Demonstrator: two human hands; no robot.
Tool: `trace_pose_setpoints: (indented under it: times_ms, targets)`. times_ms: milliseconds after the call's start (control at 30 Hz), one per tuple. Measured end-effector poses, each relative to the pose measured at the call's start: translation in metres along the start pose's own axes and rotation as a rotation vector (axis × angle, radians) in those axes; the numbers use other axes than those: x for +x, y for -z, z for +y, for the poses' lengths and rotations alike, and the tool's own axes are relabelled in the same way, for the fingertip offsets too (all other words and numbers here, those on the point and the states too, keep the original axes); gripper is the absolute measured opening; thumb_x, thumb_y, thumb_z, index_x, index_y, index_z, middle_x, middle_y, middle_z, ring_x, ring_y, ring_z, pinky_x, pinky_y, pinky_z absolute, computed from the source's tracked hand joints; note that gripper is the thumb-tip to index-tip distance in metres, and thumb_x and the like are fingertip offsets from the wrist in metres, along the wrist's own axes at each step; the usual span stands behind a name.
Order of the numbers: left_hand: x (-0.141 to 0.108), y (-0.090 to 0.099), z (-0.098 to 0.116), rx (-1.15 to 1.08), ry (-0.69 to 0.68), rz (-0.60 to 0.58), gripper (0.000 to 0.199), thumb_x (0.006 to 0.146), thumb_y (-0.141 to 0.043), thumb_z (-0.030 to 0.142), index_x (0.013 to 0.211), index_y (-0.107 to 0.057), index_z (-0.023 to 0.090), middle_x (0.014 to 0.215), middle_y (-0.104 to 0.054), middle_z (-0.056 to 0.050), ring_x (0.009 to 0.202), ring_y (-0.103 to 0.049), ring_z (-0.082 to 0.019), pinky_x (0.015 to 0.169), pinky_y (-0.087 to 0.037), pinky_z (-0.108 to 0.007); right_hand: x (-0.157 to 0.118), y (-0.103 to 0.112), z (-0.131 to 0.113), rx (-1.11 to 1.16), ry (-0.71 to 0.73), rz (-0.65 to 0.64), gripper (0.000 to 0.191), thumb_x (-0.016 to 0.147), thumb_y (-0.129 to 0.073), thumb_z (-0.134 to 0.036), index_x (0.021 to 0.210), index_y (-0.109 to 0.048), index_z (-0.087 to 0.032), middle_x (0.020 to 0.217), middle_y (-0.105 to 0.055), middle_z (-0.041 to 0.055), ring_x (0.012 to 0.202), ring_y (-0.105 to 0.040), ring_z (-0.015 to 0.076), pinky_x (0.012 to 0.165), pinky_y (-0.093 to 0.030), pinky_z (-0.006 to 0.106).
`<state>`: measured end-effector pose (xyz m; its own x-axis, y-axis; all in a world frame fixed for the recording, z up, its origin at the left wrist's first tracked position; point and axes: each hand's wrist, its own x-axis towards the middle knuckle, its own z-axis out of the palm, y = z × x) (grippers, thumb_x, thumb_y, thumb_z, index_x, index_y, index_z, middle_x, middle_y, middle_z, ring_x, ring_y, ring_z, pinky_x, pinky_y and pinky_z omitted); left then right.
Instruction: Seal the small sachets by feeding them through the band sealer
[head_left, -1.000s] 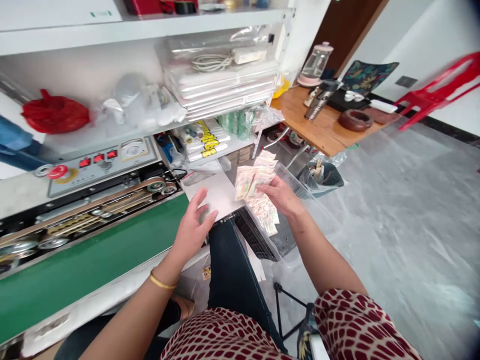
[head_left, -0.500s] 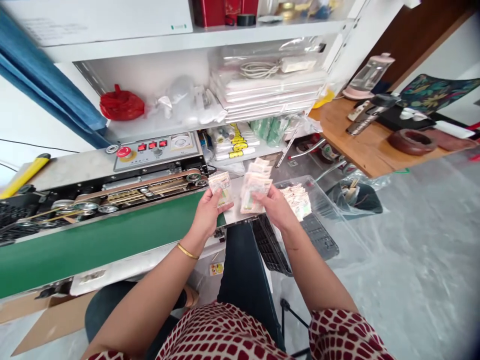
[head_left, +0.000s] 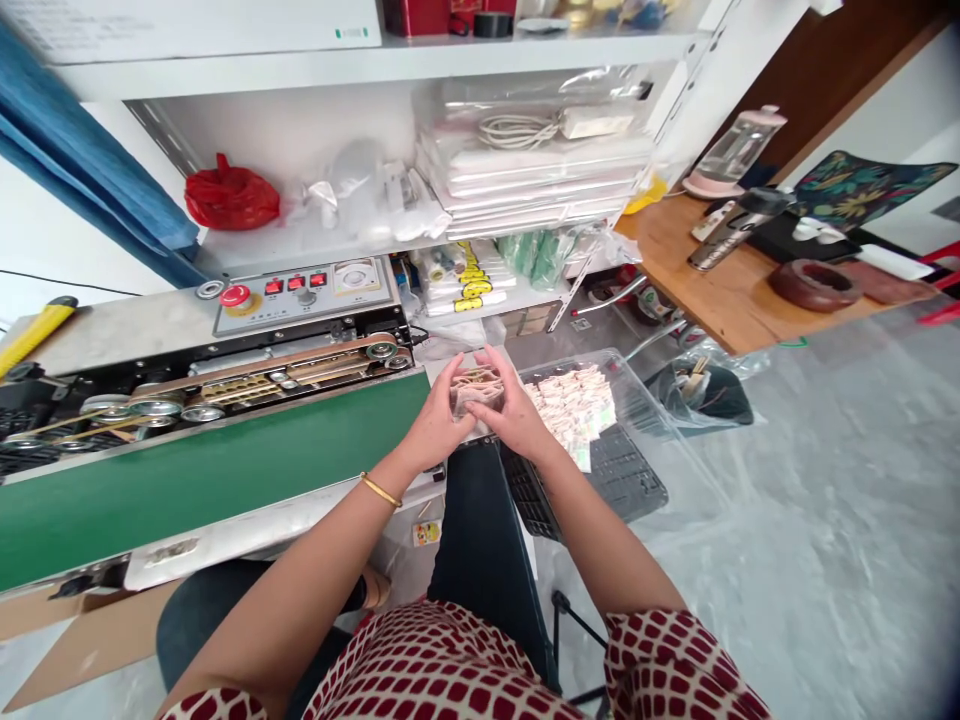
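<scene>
A band sealer (head_left: 225,400) runs along the left; a small bundle of packets (head_left: 476,392) sits between the left hand (head_left: 439,405) and the right hand (head_left: 514,405); a plastic tray (head_left: 637,385) lies to the right, holding loose packets (head_left: 570,410); a shelf unit (head_left: 375,65) stands behind the sealer (plastic-wrapped stacks (head_left: 532,175) on one shelf); a wooden table (head_left: 697,280) stands beyond the tray, a waste bin (head_left: 709,400) below its edge.

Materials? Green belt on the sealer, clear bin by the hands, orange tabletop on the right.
The green conveyor belt: likely matte PVC or rubberised fabric, given its flat, dull surface. The clear bin: rigid transparent plastic, glossy, with contents visible through it. The orange tabletop: probably varnished wood or veneer, with a warm satin sheen and faint grain.
</scene>
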<state>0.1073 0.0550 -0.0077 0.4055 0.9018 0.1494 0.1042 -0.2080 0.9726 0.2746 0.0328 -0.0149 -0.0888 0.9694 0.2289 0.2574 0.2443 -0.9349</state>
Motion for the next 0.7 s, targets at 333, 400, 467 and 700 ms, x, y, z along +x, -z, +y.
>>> trace_pose_setpoints:
  times_ms: [333, 400, 467, 700]
  targets:
    - [0.004, 0.001, 0.009, 0.108, 0.199, 0.108, 0.055, 0.080, -0.071, 0.032, 0.130, -0.053, 0.018, 0.128, -0.064, -0.014, 0.117, -0.060, -0.032, 0.105, -0.042, -0.049, 0.011, 0.003, 0.001, 0.214, -0.142, -0.010, 0.045, 0.086, -0.066, -0.037, 0.127, -0.057, -0.021, 0.128, -0.064, 0.0067, 0.120, -0.059, 0.0239, 0.108, -0.044, 0.041]
    - [-0.003, 0.010, 0.018, -0.151, 0.261, 0.063, 0.052, 0.077, -0.077, 0.033, 0.122, -0.056, 0.019, 0.127, -0.064, -0.012, 0.116, -0.061, -0.030, 0.103, -0.044, -0.047, 0.009, -0.002, -0.008, 0.367, -0.172, -0.047, 0.040, 0.085, -0.068, -0.039, 0.120, -0.060, -0.021, 0.123, -0.067, 0.0053, 0.114, -0.062, 0.0229, 0.104, -0.047, 0.039]
    - [-0.015, 0.017, 0.027, -0.491, 0.326, 0.009, 0.056, 0.077, -0.077, 0.031, 0.127, -0.053, 0.022, 0.132, -0.062, -0.010, 0.116, -0.061, -0.027, 0.101, -0.048, -0.046, 0.006, -0.011, -0.018, 0.485, -0.197, -0.097, 0.041, 0.085, -0.068, -0.041, 0.121, -0.061, -0.023, 0.122, -0.068, 0.0038, 0.111, -0.063, 0.0223, 0.100, -0.050, 0.037]
    - [-0.046, 0.028, 0.030, -0.929, 0.442, 0.050, 0.045, 0.081, -0.074, 0.019, 0.124, -0.062, 0.020, 0.120, -0.069, -0.007, 0.101, -0.068, -0.021, 0.086, -0.059, -0.038, 0.001, -0.045, -0.038, 0.272, -0.128, -0.001, 0.045, 0.090, -0.062, -0.046, 0.129, -0.061, -0.024, 0.144, -0.053, 0.0045, 0.134, -0.046, 0.0226, 0.114, -0.036, 0.035]
